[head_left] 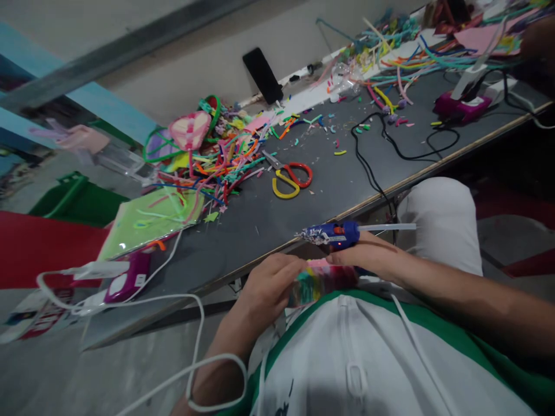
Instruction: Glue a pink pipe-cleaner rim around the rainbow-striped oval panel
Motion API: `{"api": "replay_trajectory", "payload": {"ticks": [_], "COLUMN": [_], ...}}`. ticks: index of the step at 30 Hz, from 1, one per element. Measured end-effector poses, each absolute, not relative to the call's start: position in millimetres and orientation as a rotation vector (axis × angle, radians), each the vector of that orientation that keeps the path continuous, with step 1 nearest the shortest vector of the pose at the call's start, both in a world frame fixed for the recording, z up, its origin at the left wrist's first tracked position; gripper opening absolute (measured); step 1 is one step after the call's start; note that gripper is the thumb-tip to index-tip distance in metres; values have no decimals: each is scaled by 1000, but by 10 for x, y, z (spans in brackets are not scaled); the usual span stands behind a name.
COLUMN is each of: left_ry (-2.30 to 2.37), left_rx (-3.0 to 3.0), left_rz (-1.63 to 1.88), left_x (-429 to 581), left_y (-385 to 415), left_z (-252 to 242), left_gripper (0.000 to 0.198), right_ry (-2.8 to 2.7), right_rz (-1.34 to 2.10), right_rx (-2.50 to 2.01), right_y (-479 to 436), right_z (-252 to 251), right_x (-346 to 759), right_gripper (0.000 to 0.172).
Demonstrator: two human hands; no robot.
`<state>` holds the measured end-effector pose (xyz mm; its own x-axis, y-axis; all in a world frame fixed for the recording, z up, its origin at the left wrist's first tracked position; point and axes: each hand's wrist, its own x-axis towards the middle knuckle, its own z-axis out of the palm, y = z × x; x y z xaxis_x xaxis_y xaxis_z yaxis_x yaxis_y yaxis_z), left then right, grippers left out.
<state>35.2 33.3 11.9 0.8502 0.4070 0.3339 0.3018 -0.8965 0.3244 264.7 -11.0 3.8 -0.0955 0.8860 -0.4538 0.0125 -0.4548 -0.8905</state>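
Close to my body, my left hand (271, 283) is wrapped around one side of a clear container (309, 284) with green, yellow and red inside and a pink piece at its top. My right hand (364, 252) is closed around a blue hot glue gun (344, 233), whose messy, crusted nozzle points left above the container. A translucent glue stick (403, 226) sticks out of the gun's back, and a small red light glows on its side. The fingers of my right hand also come near the container's top; contact there is hard to see.
On the grey table (269, 225) lie scissors (290, 176) with red and yellow handles. Behind them is a heap of coloured pipe cleaners (229, 159). A phone (262, 75) leans on the wall. Purple power strips (463, 107) and black cables (368, 159) sit right; a white cord (202, 341) loops over my left arm.
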Motion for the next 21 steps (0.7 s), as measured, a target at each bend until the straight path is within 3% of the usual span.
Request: {"api": "replay_trajectory", "payload": {"ticks": [21], "left_ry": [549], "left_rx": [2721], "left_rz": [563], "left_x": [327], "left_y": [345], "left_z": [50], "left_gripper": [31], "right_ry": [-991], "right_rz": [1634], "right_rx": [-1457], "right_y": [-133], "right_z": [34], "right_x": [2654], "right_gripper": [8]}}
